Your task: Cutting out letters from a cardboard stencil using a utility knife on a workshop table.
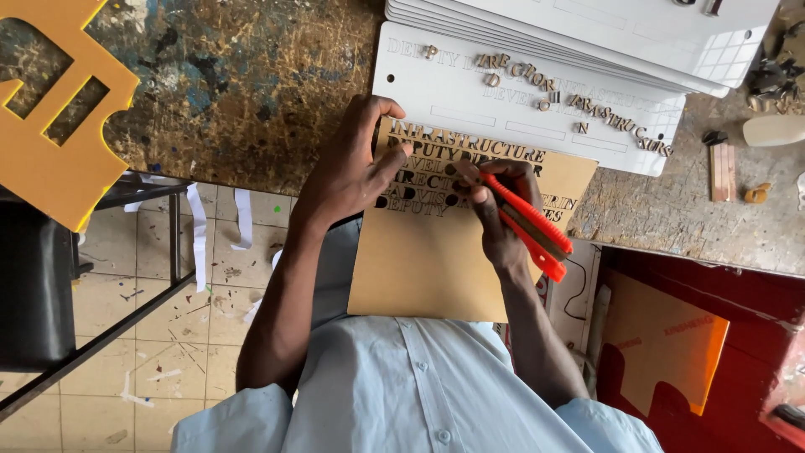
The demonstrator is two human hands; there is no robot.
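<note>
A person in a pale blue shirt works at a paint-spattered surface, seen from above, with a tan sheet of laser-cut lettering lying directly under both hands and hanging off the near edge toward the body. The sheet's long axis runs from the person outward, tilted slightly to the right; its rows of cut letters sit at the far end, right at the fingertips. The left hand lies spread on the sheet's upper left corner, fingers pressing flat, holding nothing. The right hand is closed around an orange utility knife, its tip down among the letter rows, so the right hand is the nearer to the cut-outs. Just beyond the hands lies a stack of white panels, the lowest carrying small loose wooden letters. Far left of the hands rests a large yellow cut-out shape. To the right of the hands stand a small wood block and a pale bottle. Below the surface, a tiled floor strewn with scraps shows on the left.
</note>
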